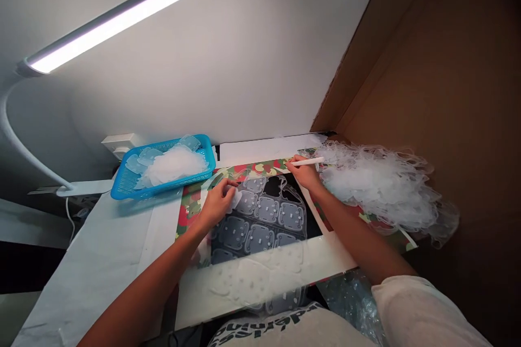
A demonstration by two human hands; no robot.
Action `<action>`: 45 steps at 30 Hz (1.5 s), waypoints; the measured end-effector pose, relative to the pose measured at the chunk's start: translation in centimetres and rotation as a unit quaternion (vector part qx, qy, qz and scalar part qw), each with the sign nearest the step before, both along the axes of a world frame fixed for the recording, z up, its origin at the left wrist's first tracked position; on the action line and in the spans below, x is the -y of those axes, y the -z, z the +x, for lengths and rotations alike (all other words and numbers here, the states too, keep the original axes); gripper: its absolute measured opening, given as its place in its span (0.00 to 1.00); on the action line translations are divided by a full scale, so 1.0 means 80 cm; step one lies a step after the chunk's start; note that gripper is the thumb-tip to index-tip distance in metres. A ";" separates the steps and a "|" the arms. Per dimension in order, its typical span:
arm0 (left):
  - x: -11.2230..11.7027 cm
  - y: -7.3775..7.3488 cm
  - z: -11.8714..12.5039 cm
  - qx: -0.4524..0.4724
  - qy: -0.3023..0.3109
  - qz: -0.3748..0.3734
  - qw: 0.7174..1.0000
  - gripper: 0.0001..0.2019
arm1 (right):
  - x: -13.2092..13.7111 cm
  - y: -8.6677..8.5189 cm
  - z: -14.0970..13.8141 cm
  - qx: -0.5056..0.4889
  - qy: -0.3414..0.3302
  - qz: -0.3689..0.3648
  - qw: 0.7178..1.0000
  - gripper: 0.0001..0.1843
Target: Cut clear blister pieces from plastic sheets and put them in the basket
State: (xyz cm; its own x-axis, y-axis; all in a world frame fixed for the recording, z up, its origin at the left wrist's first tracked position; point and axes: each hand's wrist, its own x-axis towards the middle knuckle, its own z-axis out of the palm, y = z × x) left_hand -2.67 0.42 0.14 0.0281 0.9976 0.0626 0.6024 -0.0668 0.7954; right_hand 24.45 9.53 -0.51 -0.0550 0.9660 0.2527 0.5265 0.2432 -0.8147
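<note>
My left hand (218, 201) is closed at the left of a clear sheet of rounded, dotted pieces (259, 238), pinching a small translucent film piece (236, 201). The sheet lies over a black surface (314, 223) framed by a camouflage-patterned border (189, 209). At its far right corner, my right hand (306, 174) is closed around a white pen-like tool (308, 161), which points to the right. Black gaps show in the upper part of the sheet. A pale translucent strip (325, 252) crosses the sheet's near part.
A blue basket (163, 191) at the back left holds a heap of translucent pieces (175, 165). Tangled clear film scraps (378, 187) are piled on the right. A lit lamp (142, 13) hangs overhead. Cardboard (427, 76) walls the right side. Crumpled clear plastic (354, 301) lies near my body.
</note>
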 end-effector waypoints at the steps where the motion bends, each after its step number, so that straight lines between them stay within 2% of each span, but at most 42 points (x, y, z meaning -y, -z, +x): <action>1: 0.004 0.001 -0.003 -0.066 0.000 0.018 0.998 0.15 | 0.007 0.000 -0.010 -0.015 -0.020 0.011 1.000 0.13; 5: 0.019 0.014 0.004 -0.275 0.086 0.089 0.954 0.20 | 0.034 0.010 -0.061 -0.015 -0.208 -0.002 0.978 0.12; 7: 0.025 0.022 0.010 -0.334 0.108 0.084 0.933 0.25 | 0.040 0.017 -0.079 0.010 -0.246 0.009 0.969 0.12; 9: 0.029 0.028 0.014 -0.366 0.114 0.075 0.921 0.26 | 0.041 0.023 -0.087 0.023 -0.250 0.024 0.968 0.12; 12: 0.031 0.032 0.014 -0.373 0.120 0.075 0.917 0.27 | 0.036 0.028 -0.086 0.036 -0.251 0.034 0.967 0.11; 25: 0.032 0.026 0.014 -0.382 0.127 0.069 0.913 0.25 | 0.043 0.022 -0.087 0.093 -0.253 0.039 0.962 0.13; 27: 0.032 0.024 0.013 -0.384 0.136 0.073 0.910 0.24 | 0.049 0.027 -0.087 0.119 -0.256 0.063 0.957 0.11; 29: 0.032 0.020 0.013 -0.383 0.146 0.072 0.909 0.24 | 0.051 0.032 -0.090 0.181 -0.265 0.112 0.940 0.09; 31: 0.033 0.017 0.014 -0.378 0.146 0.067 0.912 0.24 | 0.047 0.033 -0.091 0.252 -0.267 0.159 0.917 0.09; 33: 0.034 0.017 0.015 -0.370 0.137 0.064 0.917 0.23 | 0.034 0.025 -0.083 0.270 -0.230 0.184 0.917 0.10; 35: 0.035 0.019 0.015 -0.365 0.127 0.060 0.920 0.23 | 0.014 0.011 -0.062 0.211 -0.137 0.183 0.950 0.10; 37: 0.033 0.021 0.014 -0.359 0.122 0.055 0.924 0.23 | -0.005 -0.006 -0.036 0.117 -0.013 0.152 0.981 0.08; 39: 0.025 0.019 0.012 -0.339 0.122 0.050 0.932 0.21 | -0.013 -0.020 -0.016 0.048 0.053 0.109 0.992 0.11; 40: 0.019 0.016 0.012 -0.318 0.120 0.045 0.939 0.19 | -0.010 -0.026 -0.012 0.021 0.058 0.092 0.994 0.13; 42: 0.002 0.005 0.012 -0.226 0.103 0.026 0.968 0.17 | 0.011 -0.034 -0.017 -0.013 0.017 0.074 0.997 0.14; 44: -0.016 -0.007 0.014 -0.070 0.078 -0.016 0.994 0.23 | 0.047 -0.040 -0.035 -0.024 -0.058 0.063 0.996 0.13; 45: -0.023 -0.012 0.015 0.007 0.071 -0.040 0.997 0.27 | 0.066 -0.042 -0.045 -0.023 -0.104 0.053 0.993 0.12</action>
State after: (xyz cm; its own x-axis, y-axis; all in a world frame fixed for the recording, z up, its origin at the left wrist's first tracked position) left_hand -1.44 2.29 1.08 0.1693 0.9854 -0.0154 0.5800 -0.0871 0.8099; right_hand 20.85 4.26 2.86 -0.2369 0.9026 0.3593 0.4181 0.4286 -0.8009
